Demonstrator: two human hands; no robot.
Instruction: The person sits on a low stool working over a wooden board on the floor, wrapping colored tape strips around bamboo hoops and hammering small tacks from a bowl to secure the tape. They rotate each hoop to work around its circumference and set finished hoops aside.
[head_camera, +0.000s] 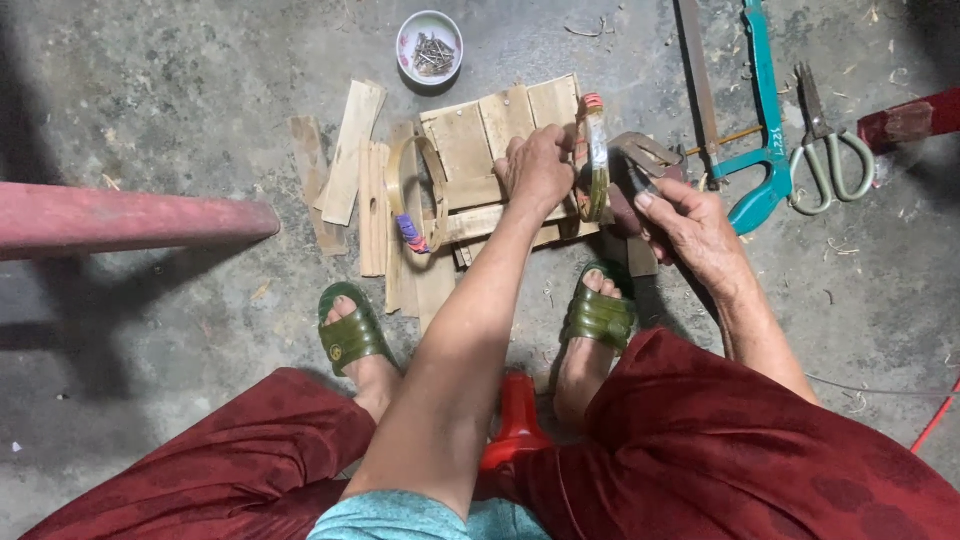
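Note:
My left hand (538, 168) is closed on a green bamboo ring (592, 160) held upright on edge, with red binding at its top. It stands against a flat panel of joined bamboo slats (478, 140) on the concrete floor. My right hand (692, 228) grips the handle of a heavy chopping knife (640, 160), whose blade lies right beside the ring. A second bamboo ring (418, 195) with red and blue binding lies on the slats to the left.
Loose bamboo strips (345, 155) lie left of the panel. A small white bowl of nails (430, 45) sits behind it. A teal hacksaw (765, 120), scissors (828, 150) and a flat file (698, 75) lie at right. A red bar (130, 215) crosses the left.

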